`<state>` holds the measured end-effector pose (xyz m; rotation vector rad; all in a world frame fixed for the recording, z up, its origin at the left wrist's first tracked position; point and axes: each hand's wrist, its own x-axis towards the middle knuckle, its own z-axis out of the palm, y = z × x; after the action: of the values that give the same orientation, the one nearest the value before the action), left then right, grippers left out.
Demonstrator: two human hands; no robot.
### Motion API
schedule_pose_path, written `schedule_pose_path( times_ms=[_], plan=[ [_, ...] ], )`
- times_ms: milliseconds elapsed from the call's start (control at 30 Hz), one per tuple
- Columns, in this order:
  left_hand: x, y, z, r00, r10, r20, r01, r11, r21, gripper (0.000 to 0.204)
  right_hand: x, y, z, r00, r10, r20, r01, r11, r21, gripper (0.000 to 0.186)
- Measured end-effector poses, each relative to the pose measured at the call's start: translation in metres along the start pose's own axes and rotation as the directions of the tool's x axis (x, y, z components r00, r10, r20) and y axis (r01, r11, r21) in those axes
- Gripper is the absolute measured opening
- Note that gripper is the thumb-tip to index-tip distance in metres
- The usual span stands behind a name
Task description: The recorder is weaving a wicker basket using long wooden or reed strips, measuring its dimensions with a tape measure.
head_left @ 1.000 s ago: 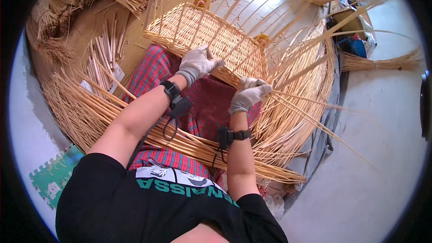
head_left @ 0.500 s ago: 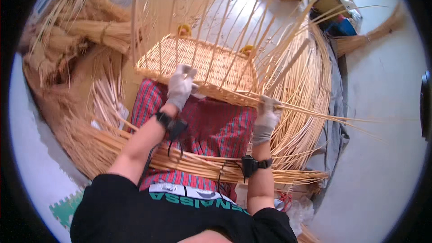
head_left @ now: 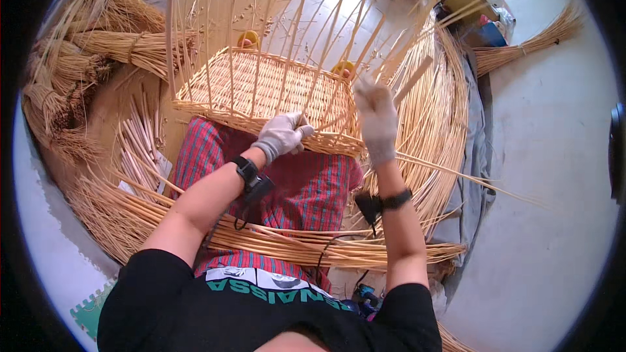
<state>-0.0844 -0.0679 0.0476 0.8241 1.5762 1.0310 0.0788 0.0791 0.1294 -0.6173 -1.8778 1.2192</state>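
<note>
Many pale sticks (head_left: 440, 130) fan out to the right of a woven basket (head_left: 267, 85), seemingly kept within reach. The basket sits at the far edge of red plaid cloth (head_left: 306, 199), near side facing the person. The left hand (head_left: 284, 135) is curled on its near edge, apparently to steady it; the right hand (head_left: 377, 120) hovers by its right end, too blurred to tell its grip. Green lettering (head_left: 264, 294) marks the black shirt (head_left: 241, 322).

Bold green capital lettering (head_left: 277, 295) stands upside down across the chest of the black shirt (head_left: 169, 306).
</note>
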Motion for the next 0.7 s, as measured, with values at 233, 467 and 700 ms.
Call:
schedule_pose_path(
  times_ms=[233,467,700],
  plan=[
    [0.006,0.025,0.003,0.979,-0.110,-0.173,0.136,0.980,0.143,0.035,0.067,-0.013,0.067,0.979,-0.170,-0.113,0.175,0.984,0.029,0.071],
    [0.005,0.031,0.008,0.956,0.133,-0.260,-0.043,0.945,0.325,0.050,-0.095,0.062,-0.014,0.864,0.085,-0.495,0.172,0.876,0.451,0.013],
    [0.023,0.053,0.012,0.942,0.043,-0.332,0.099,0.911,0.400,0.068,-0.092,-0.015,0.001,0.956,-0.023,-0.292,0.115,0.947,0.299,0.010]
  ],
)
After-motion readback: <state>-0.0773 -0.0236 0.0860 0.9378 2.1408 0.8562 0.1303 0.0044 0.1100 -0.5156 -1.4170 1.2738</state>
